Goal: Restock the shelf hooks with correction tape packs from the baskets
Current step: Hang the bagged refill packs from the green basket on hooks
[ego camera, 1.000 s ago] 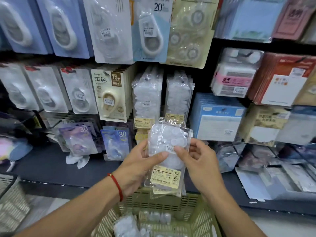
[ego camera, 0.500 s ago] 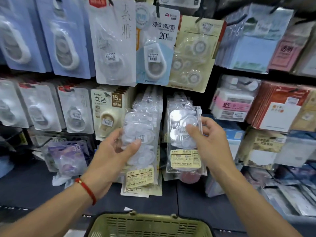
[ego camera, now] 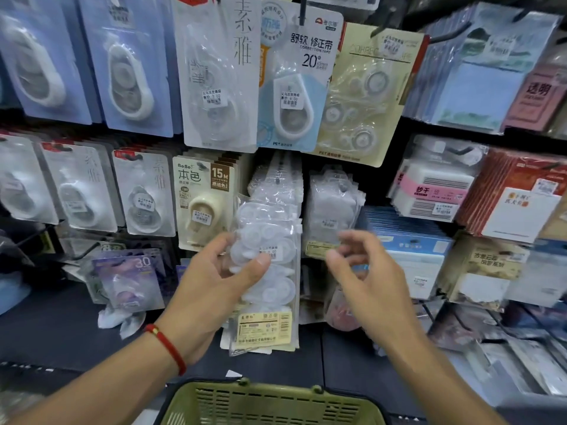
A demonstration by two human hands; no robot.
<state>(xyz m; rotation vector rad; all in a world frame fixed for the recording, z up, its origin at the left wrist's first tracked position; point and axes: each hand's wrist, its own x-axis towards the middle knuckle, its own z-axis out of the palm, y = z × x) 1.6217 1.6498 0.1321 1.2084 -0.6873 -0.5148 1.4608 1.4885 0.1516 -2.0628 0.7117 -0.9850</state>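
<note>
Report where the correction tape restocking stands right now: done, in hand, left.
Done: clear correction tape packs hang on the right hook, and the right hand is empty in front of them. In hand: the left hand grips the hanging stack of clear packs on the neighbouring hook. Left: the green basket sits below; its contents are out of view, so the remaining stock cannot be judged.

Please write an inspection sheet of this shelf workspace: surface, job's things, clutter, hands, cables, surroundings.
Surface: dark shelf ledge below the hooks.
Job's things: clear correction tape packs hanging in a stack; a second stack to its right; green basket at the bottom edge.
Clutter: loose packets lying on the ledge at right.
Hands: left hand grips the front clear pack; right hand holds nothing, fingers loosely curled.
Cables: nothing seen.
Surroundings: carded correction tapes above, sticky-note packs at right.
</note>
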